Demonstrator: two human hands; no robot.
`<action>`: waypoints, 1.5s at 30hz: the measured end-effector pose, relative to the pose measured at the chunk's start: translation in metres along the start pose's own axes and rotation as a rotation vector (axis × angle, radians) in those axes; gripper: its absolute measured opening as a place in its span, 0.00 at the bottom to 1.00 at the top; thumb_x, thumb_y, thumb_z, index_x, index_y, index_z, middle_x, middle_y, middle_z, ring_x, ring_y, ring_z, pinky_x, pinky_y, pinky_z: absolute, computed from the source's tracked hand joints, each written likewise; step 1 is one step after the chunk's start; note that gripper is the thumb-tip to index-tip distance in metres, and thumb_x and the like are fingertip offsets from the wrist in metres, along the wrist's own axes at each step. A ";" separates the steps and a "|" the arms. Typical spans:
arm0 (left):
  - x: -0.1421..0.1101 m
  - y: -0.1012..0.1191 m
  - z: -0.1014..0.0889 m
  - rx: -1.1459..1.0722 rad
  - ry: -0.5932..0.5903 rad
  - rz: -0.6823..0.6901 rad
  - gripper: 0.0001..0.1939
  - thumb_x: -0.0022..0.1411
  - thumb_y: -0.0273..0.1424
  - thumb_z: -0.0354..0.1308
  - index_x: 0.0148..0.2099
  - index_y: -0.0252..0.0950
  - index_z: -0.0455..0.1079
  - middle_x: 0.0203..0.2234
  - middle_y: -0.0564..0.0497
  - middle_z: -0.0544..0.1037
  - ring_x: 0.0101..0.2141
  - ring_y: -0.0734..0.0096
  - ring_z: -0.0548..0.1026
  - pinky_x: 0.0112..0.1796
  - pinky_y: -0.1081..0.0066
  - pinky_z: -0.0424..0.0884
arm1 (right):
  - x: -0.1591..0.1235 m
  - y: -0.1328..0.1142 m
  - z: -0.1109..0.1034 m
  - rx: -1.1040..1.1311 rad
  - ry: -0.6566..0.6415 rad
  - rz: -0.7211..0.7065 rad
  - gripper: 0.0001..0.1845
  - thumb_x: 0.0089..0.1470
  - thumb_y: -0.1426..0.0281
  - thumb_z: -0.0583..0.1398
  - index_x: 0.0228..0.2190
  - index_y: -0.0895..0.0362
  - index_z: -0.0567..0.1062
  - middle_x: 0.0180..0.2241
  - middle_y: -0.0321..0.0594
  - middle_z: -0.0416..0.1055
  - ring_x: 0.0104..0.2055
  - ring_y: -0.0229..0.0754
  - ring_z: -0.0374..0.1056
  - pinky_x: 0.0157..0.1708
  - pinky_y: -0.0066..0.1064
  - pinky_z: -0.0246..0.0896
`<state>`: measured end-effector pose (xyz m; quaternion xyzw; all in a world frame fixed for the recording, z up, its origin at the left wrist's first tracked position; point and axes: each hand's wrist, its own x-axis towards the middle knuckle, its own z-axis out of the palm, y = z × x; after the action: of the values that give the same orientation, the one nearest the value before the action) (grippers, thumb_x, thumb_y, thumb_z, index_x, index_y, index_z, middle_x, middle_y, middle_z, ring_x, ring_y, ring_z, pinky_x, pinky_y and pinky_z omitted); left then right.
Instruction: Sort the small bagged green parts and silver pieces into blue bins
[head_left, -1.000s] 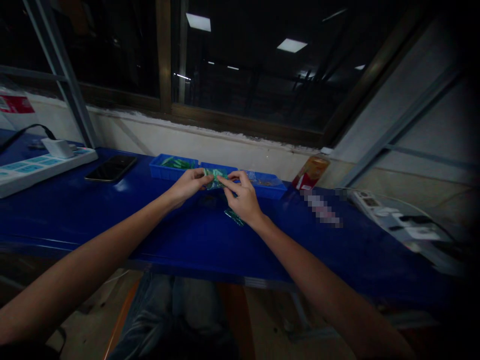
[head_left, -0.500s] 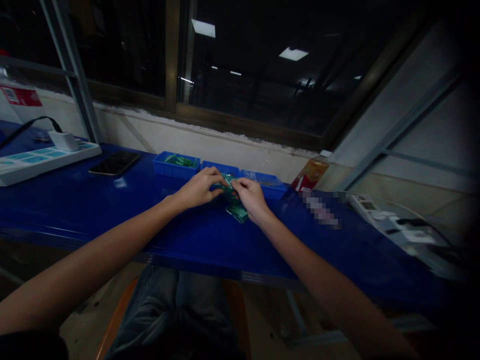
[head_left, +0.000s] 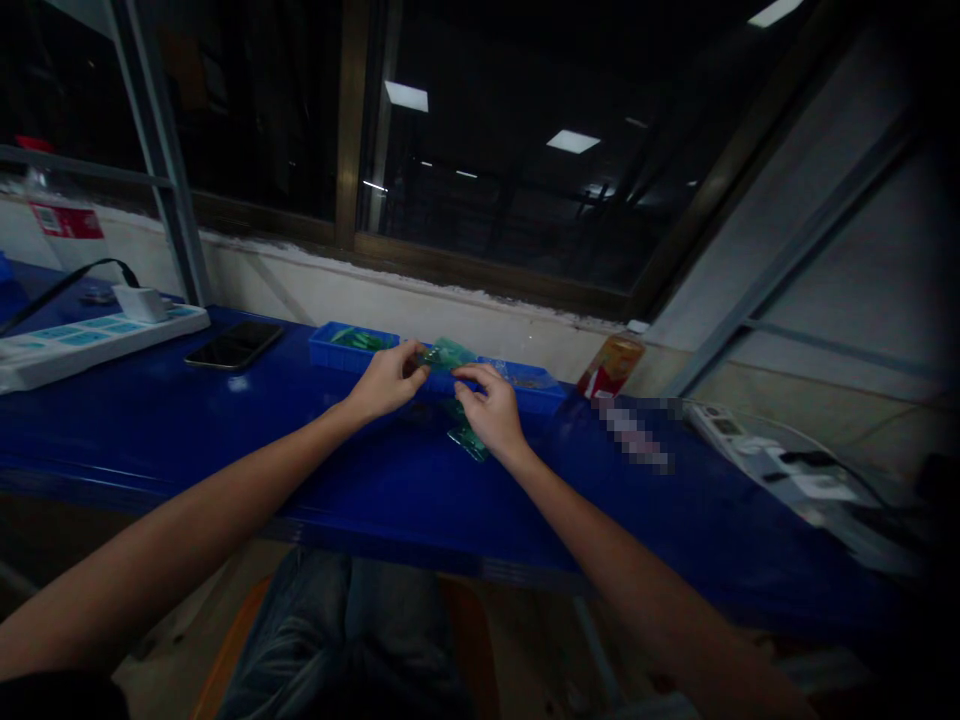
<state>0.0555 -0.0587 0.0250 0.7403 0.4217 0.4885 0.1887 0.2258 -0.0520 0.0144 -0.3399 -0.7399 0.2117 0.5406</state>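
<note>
There were three blue trays (head_left: 352, 357) on one tabletop (head_left: 360, 490). The green plastic packets (head_left: 469, 443) showed in two places near the trays, but their exact number could not be told. Of the green pieces (head_left: 358, 340) inside one tray there were several, too small for counting. There were also two bottles (head_left: 616, 365), two power strips (head_left: 82, 340) and one phone (head_left: 234, 344).

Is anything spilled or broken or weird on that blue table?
I see nothing spilled or broken. One green packet lies loose outside the blue trays. The weird bit is a blocky blur by the orange bottle: it hides whatever is there.
</note>
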 end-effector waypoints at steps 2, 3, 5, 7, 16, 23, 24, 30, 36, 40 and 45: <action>-0.002 0.000 -0.001 0.277 0.039 0.207 0.09 0.54 0.26 0.50 0.38 0.35 0.66 0.25 0.52 0.71 0.25 0.75 0.68 0.29 0.73 0.64 | 0.001 0.000 -0.001 0.234 -0.053 0.203 0.11 0.44 0.63 0.59 0.31 0.55 0.74 0.38 0.40 0.67 0.40 0.42 0.64 0.31 0.31 0.62; -0.003 0.000 -0.001 0.383 0.029 0.271 0.10 0.54 0.26 0.49 0.39 0.35 0.67 0.26 0.51 0.72 0.26 0.75 0.68 0.30 0.73 0.64 | 0.002 -0.001 -0.001 0.349 -0.084 0.291 0.14 0.44 0.59 0.58 0.31 0.55 0.73 0.37 0.39 0.67 0.39 0.42 0.65 0.30 0.31 0.62; -0.005 0.002 -0.002 0.523 -0.002 0.333 0.11 0.55 0.25 0.49 0.40 0.36 0.68 0.29 0.50 0.72 0.28 0.73 0.69 0.31 0.72 0.64 | 0.002 -0.001 -0.001 0.498 -0.147 0.424 0.17 0.46 0.55 0.56 0.30 0.56 0.72 0.32 0.39 0.69 0.34 0.40 0.66 0.28 0.29 0.60; -0.006 0.003 -0.003 0.595 -0.027 0.358 0.13 0.55 0.26 0.48 0.42 0.36 0.69 0.31 0.49 0.73 0.32 0.70 0.70 0.33 0.71 0.65 | 0.003 -0.001 -0.001 0.486 -0.172 0.485 0.18 0.46 0.55 0.56 0.28 0.57 0.71 0.25 0.37 0.68 0.27 0.38 0.65 0.25 0.28 0.57; 0.002 0.003 -0.002 -0.024 -0.091 -0.114 0.21 0.59 0.43 0.45 0.34 0.32 0.71 0.27 0.48 0.74 0.29 0.69 0.71 0.31 0.69 0.67 | -0.004 0.001 0.000 -0.487 -0.090 -0.291 0.16 0.54 0.72 0.51 0.42 0.52 0.73 0.31 0.41 0.64 0.34 0.41 0.61 0.36 0.34 0.58; 0.021 -0.019 -0.041 0.218 0.336 -0.104 0.13 0.54 0.34 0.52 0.35 0.30 0.71 0.29 0.46 0.76 0.30 0.68 0.72 0.32 0.71 0.66 | -0.007 0.000 0.007 -0.509 -0.278 -0.348 0.25 0.51 0.65 0.57 0.51 0.56 0.64 0.43 0.45 0.61 0.46 0.44 0.59 0.46 0.38 0.59; 0.025 -0.022 -0.056 0.318 0.463 -0.110 0.13 0.55 0.34 0.51 0.36 0.31 0.71 0.31 0.45 0.76 0.31 0.68 0.72 0.34 0.70 0.66 | -0.008 -0.001 0.007 -0.499 -0.288 -0.327 0.26 0.51 0.64 0.57 0.52 0.56 0.64 0.44 0.46 0.60 0.47 0.44 0.59 0.46 0.38 0.59; 0.043 -0.040 -0.122 0.741 0.611 -0.369 0.16 0.57 0.36 0.48 0.43 0.35 0.70 0.37 0.43 0.76 0.40 0.57 0.71 0.40 0.62 0.65 | -0.012 -0.003 0.007 -0.486 -0.484 -0.298 0.22 0.52 0.60 0.55 0.48 0.56 0.67 0.38 0.43 0.65 0.43 0.43 0.61 0.46 0.39 0.58; 0.038 -0.071 -0.102 0.953 0.320 -0.496 0.17 0.58 0.35 0.46 0.43 0.35 0.70 0.38 0.37 0.74 0.39 0.48 0.71 0.35 0.56 0.66 | -0.008 0.004 0.009 -0.526 -0.527 -0.268 0.18 0.53 0.60 0.55 0.44 0.55 0.70 0.38 0.43 0.66 0.43 0.43 0.60 0.46 0.39 0.56; 0.029 -0.083 -0.091 1.032 0.274 -0.473 0.18 0.59 0.37 0.45 0.42 0.35 0.71 0.35 0.36 0.74 0.42 0.50 0.69 0.40 0.53 0.62 | 0.004 0.017 0.017 -0.609 -0.585 -0.190 0.19 0.53 0.60 0.54 0.44 0.56 0.70 0.39 0.45 0.66 0.44 0.44 0.61 0.45 0.38 0.55; 0.016 -0.080 -0.091 0.952 0.300 -0.271 0.22 0.58 0.43 0.44 0.42 0.34 0.71 0.38 0.36 0.73 0.46 0.45 0.64 0.43 0.47 0.56 | 0.009 0.023 0.025 -0.615 -0.638 -0.174 0.22 0.50 0.66 0.57 0.48 0.57 0.65 0.40 0.46 0.67 0.43 0.44 0.62 0.43 0.38 0.55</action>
<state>-0.0572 -0.0124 0.0201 0.6047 0.7118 0.3142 -0.1701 0.2075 -0.0283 -0.0038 -0.3390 -0.9239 0.0297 0.1751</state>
